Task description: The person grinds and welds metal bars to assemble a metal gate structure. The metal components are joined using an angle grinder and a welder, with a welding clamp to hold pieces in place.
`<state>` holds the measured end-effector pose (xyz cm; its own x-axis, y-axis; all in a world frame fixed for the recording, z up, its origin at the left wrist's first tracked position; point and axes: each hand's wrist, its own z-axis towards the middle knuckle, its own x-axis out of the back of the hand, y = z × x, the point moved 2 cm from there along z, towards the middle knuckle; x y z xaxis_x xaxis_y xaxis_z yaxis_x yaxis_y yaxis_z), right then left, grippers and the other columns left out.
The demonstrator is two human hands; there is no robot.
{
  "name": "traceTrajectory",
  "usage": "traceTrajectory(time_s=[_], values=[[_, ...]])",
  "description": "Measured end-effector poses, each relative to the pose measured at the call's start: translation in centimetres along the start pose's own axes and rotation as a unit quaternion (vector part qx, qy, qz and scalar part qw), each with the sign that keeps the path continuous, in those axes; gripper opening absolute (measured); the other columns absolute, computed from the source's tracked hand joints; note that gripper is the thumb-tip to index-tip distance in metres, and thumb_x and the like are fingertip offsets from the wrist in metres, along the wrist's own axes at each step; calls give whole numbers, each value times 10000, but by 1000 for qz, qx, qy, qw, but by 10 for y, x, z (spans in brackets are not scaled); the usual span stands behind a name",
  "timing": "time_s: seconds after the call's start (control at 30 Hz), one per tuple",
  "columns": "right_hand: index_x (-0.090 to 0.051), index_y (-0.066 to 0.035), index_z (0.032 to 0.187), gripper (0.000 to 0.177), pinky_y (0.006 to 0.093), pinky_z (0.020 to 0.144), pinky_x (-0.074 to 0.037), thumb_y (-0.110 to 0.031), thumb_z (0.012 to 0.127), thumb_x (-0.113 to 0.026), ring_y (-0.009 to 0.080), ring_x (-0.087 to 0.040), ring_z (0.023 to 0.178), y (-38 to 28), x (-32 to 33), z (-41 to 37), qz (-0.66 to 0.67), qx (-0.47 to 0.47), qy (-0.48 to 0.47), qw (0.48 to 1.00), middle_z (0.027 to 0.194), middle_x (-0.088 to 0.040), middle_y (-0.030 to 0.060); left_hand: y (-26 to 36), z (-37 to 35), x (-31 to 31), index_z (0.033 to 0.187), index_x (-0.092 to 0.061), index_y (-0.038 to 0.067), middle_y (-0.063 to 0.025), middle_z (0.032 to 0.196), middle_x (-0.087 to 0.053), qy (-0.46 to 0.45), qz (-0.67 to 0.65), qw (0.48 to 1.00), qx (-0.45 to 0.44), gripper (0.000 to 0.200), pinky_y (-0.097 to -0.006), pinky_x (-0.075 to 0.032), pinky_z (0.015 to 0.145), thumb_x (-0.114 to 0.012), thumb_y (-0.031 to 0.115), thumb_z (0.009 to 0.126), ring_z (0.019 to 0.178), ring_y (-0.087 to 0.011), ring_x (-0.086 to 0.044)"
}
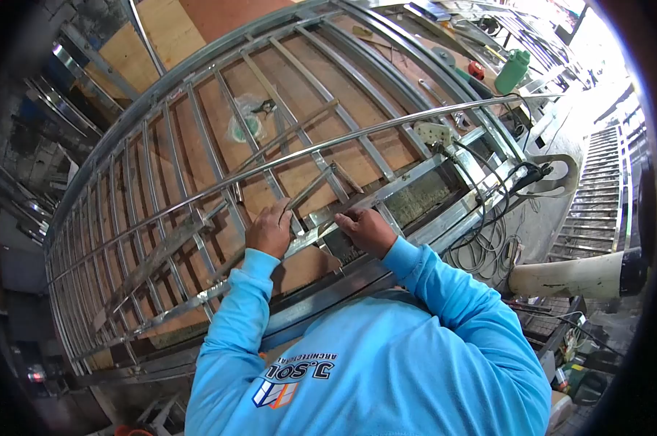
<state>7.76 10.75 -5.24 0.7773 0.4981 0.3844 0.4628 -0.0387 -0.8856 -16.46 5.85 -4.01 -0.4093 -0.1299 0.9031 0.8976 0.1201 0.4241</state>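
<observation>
My left hand is closed at a thin metal piece on the near part of a large metal frame with many parallel bars. To its right, my right hand has its fingers curled at the end of a short shiny bar; what they hold is too small to tell. Between the hands lies a short flat metal piece near the frame's rail. A long round tube lies diagonally across the bars beyond both hands. A hammer rests on the bars left of my left hand.
A green bottle and a red object stand at the upper right. Black cables hang by the frame's right corner. A white pipe and a ladder-like metal rack are at the right.
</observation>
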Motion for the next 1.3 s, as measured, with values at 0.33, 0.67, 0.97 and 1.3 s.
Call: traceTrajectory(time_s=[0.33,0.67,0.97,1.3], values=[[-701,4,1128,371,309,665,-515,-342,1057,-587,139,-617,722,-79,53,-10,143,88,70,983,818,-668,56,79,24,67,1337,-627,-46,-290,1254,-679,122,-191,974,11,462,-443,-464,1072,-588,302,1035,1216,-409,-639],[-614,21,1203,331,237,655,-501,-276,1057,-629,96,-613,743,-167,126,-14,270,252,86,925,910,-649,44,158,25,112,1283,-605,2,-12,810,-559,126,-618,775,-21,346,-245,-460,529,-633,260,1053,659,-79,-530],[-621,5,1196,347,226,671,-503,-314,1060,-619,83,-612,766,-174,124,-9,341,300,58,889,909,-685,39,180,8,116,1288,-580,18,-17,803,-588,149,-675,722,-29,355,-236,-453,534,-654,262,1041,640,-81,-546],[-617,-9,1179,357,233,659,-514,-346,1063,-601,102,-628,743,-170,119,-9,345,302,27,888,926,-683,56,185,-4,105,1339,-583,20,-11,820,-587,180,-694,697,-9,378,-239,-451,515,-661,232,1036,646,-79,-546]])
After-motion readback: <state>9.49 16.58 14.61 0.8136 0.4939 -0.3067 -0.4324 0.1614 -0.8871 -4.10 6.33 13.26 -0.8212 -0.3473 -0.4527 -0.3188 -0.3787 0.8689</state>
